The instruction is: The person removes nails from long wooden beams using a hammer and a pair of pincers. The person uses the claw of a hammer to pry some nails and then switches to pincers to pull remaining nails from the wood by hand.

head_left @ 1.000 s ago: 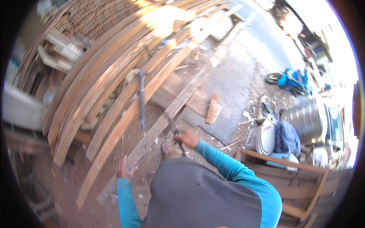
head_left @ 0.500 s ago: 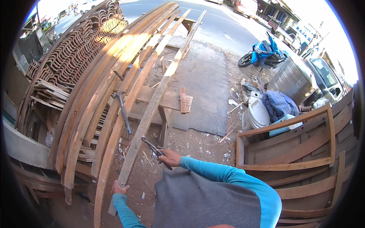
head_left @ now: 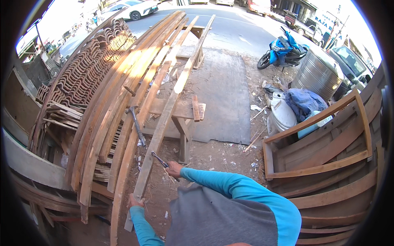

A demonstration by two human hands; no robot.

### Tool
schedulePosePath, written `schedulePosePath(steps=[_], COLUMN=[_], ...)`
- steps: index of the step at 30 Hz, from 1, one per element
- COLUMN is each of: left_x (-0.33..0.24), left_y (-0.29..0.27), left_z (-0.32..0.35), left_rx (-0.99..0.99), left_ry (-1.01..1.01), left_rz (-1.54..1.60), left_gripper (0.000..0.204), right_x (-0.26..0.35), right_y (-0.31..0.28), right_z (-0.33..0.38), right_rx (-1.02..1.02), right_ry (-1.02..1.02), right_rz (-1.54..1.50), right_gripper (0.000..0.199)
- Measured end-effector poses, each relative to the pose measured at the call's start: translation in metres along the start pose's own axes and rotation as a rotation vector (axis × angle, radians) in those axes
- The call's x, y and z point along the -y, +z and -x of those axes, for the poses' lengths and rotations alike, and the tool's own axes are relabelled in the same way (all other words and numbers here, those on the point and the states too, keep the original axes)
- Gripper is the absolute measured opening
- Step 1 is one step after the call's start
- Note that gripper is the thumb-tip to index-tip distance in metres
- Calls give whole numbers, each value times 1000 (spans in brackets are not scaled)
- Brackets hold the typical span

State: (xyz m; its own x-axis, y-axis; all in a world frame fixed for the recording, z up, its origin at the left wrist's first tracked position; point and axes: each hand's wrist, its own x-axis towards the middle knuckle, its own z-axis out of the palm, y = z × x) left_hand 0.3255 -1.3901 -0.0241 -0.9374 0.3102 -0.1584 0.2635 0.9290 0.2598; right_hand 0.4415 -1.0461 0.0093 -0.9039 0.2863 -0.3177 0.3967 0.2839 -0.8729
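My right hand (head_left: 174, 169) grips a hammer (head_left: 160, 159) by its handle, the metal head pointing up-left beside a long wooden plank (head_left: 164, 119). The plank runs from near my body up across a wooden sawhorse (head_left: 180, 110) toward the road. My left hand (head_left: 134, 201) clamps the near end of that plank. Both arms wear turquoise sleeves. A second hammer (head_left: 137, 127) lies on the planks to the left, untouched.
Curved wooden planks (head_left: 111, 106) are stacked at left, with piled roof tiles (head_left: 88, 74) behind them. A wooden frame (head_left: 324, 143) stands at right, near a steel tank (head_left: 318, 74), a blue motorbike (head_left: 283, 51) and a white container (head_left: 282, 114). Debris litters the dirt.
The view has tilted up and shifted, showing more of the road and tiles. My right hand with the hammer has moved slightly right and lower beside the plank; my left hand stays on the plank end.
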Motion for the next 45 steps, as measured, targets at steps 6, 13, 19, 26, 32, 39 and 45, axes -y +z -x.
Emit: schedulePosePath(steps=[6, 13, 19, 26, 32, 39, 45], left_x=[0, -12, -16, 22, -25, -29, -48], left_y=[-7, -12, -11, -20, -36, -25, -36], left_z=[1, 0, 6, 2, -1, 46, 60], left_rx=[30, -2, 9, 175, 146, -105, -154], left_ry=[-26, 15, 12, 122, 39, 4, -3], left_rz=[45, 67, 19, 252, 31, -95, -23], left_gripper=[68, 68, 70, 64, 71, 69, 70], right_x=[22, 21, 11, -1, -17, 20, 34], right_y=[6, 3, 14, 28, -22, -36, -54], right_z=[3, 10, 16, 6, 29, 63, 59], right_rx=[-89, -92, -165, -66, 36, 259, 270], right_ry=[-33, 56, 35, 70, 97, 183, 255], right_rz=[-27, 23, 35, 54, 10, 147, 16], right_gripper=[40, 42, 41, 42, 23, 46, 50])
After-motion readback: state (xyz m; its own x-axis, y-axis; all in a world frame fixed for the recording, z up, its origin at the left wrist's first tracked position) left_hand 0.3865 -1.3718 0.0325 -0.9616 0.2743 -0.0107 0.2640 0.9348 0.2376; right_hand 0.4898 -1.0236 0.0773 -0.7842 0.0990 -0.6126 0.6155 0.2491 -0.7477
